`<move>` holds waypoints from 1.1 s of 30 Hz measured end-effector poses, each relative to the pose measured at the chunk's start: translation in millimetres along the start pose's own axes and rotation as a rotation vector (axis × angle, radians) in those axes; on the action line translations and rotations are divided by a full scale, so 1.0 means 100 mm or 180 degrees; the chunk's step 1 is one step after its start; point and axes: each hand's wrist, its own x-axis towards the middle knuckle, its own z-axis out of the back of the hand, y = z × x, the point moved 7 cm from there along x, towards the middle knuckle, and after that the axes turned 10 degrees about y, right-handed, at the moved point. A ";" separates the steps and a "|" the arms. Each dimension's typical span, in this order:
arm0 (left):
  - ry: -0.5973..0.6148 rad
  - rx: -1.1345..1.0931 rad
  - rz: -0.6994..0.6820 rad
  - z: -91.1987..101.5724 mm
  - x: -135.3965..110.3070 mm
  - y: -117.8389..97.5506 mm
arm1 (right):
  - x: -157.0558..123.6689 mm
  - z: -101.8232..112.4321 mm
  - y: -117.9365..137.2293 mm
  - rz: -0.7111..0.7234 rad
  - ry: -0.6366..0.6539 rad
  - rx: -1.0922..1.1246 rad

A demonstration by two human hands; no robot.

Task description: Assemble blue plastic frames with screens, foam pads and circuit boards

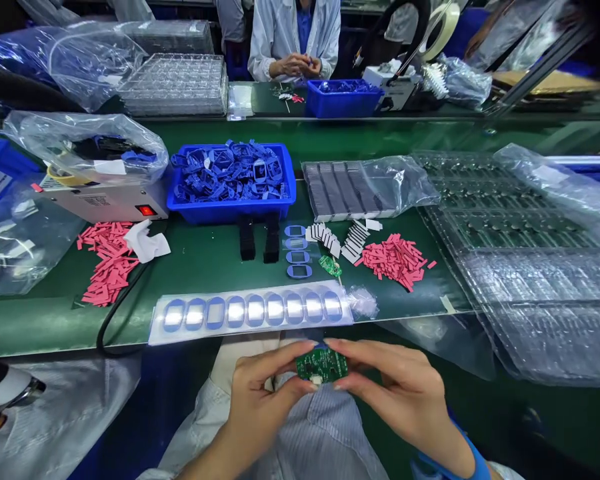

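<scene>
A small green circuit board (325, 363) with a white connector on its lower edge is held up above my lap, in front of the bench edge. My left hand (265, 390) pinches its left side between thumb and fingers. On the other side, my right hand (397, 387) grips the board the same way, a blue band at the wrist. A bit of blue shows at the board's top edge; I cannot make out what it belongs to. Just beyond the hands lies a white sheet (253, 327) carrying a row of blue oval stickers.
A blue bin (230, 212) of blue plastic frames stands mid-bench. Pink strips (395, 260), white pieces (356, 241), black foam strips (247, 240) and another green board (330, 266) lie around it. Clear trays (545, 300) overhang at right. A person (295, 40) sits opposite.
</scene>
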 end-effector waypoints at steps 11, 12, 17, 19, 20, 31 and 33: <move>-0.0323 0.3447 -0.1370 0.36 0.08 0.07 | 1.31 0.89 -1.13 -0.1423 -0.0582 0.1072; -0.0272 0.3650 -0.1473 0.38 0.08 0.10 | 1.53 1.03 -1.27 -0.1441 -0.0734 0.1041; -0.0207 0.4266 -0.1780 0.39 0.05 0.19 | 2.38 1.45 -1.82 -0.1530 -0.1315 0.0973; -0.0216 0.4311 -0.1794 0.38 0.05 0.20 | 2.54 1.50 -1.92 -0.1489 -0.1423 0.0950; -0.0208 0.4306 -0.1796 0.38 0.05 0.20 | 2.58 1.50 -1.95 -0.1468 -0.1443 0.0931; -0.0238 0.4173 -0.1677 0.39 0.06 0.25 | 1.97 1.04 -1.62 -0.1421 -0.0253 0.0125; -0.0206 0.4214 -0.1620 0.38 0.07 0.25 | 1.79 0.83 -1.40 -0.1263 0.0093 -0.0202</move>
